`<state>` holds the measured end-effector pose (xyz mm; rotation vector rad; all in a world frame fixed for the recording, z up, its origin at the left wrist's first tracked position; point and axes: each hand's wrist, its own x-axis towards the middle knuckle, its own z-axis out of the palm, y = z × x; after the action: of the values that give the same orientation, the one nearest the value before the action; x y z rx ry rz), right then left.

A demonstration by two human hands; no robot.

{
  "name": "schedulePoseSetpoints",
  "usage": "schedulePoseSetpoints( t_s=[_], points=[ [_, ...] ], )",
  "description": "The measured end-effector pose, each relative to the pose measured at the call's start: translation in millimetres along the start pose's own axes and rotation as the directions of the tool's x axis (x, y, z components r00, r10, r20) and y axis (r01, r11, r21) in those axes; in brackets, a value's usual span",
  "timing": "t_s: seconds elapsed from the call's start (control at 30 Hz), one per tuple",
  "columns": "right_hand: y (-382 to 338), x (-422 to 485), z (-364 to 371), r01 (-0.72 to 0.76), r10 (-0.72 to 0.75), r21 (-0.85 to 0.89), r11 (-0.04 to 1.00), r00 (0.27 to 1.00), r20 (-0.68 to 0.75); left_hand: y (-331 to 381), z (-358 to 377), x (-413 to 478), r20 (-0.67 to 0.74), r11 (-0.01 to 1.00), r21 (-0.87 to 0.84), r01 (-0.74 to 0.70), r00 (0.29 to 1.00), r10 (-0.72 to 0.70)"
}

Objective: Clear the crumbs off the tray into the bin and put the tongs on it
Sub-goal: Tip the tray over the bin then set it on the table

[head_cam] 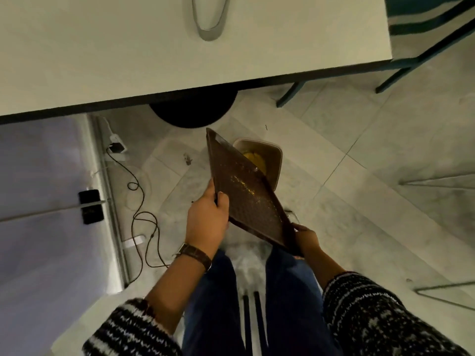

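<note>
Fingers [222, 200] gripping tilted tray [245, 199]: left hand [205, 219] side edge, right hand [305, 236] near corner. I see bin [275, 148] half hidden behind it, tongs [208, 34] cut off up top.

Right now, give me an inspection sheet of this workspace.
Surface: white table, tongs lying on it.
Job's things: tray tilted over the bin; crumbs on the tray.
Clutter: small debris on the floor.
Fingers: left hand grips the tray's left edge; right hand grips its near corner.
Cables: black cable loops across the floor from a plug.
Surroundings: teal chair legs; silver appliance at left.
</note>
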<state>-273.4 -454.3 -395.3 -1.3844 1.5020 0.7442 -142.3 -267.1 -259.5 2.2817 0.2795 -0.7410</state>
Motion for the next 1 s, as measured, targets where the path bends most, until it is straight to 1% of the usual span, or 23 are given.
schedulePoseSetpoints(
  t_s=[0.13,0.2,0.3,0.37,0.47,0.57,0.67,0.73,0.8,0.9,1.0],
  points=[
    [-25,-2,-26,0.126,-0.12,-0.127,0.984,0.992,0.047,6,3,-16,-0.139,1.0,0.011,0.019,0.99,-0.017],
    [-35,3,-35,0.19,-0.179,-0.211,0.959,0.981,0.071,9,8,-23,-0.197,0.998,-0.033,0.045,0.979,-0.05],
    [-41,19,-42,0.212,-0.195,-0.216,0.953,0.976,0.095,18,21,-33,-0.275,0.995,-0.09,0.046,0.959,-0.069],
    [-37,34,-46,0.184,-0.166,-0.225,0.957,0.981,0.095,18,39,-30,-0.307,0.994,-0.09,0.069,0.947,-0.094],
    [-38,59,-52,0.084,-0.074,-0.241,0.967,0.996,0.05,24,71,-9,-0.255,0.991,-0.068,0.113,0.959,-0.127],
    [-54,78,-58,0.084,-0.053,-0.321,0.943,0.993,0.106,37,81,8,-0.237,0.985,-0.138,0.108,0.962,-0.139],
    [-63,80,-67,0.088,-0.052,-0.382,0.92,0.993,0.104,45,83,8,-0.238,0.981,-0.161,0.11,0.96,-0.147],
    [-65,77,-73,0.033,-0.004,-0.369,0.929,0.997,0.079,49,85,4,-0.235,0.979,-0.169,0.113,0.96,-0.151],
    [-65,74,-76,-0.001,0.028,-0.339,0.941,0.997,0.074,51,88,4,-0.228,0.982,-0.138,0.13,0.961,-0.159],
    [-64,70,-77,0.021,0.006,-0.317,0.948,0.997,0.083,55,83,5,-0.237,0.985,-0.112,0.133,0.959,-0.156],
    [-60,68,-75,0.011,0.016,-0.307,0.952,0.996,0.083,58,76,6,-0.23,0.987,-0.098,0.129,0.962,-0.149]
  ],
)
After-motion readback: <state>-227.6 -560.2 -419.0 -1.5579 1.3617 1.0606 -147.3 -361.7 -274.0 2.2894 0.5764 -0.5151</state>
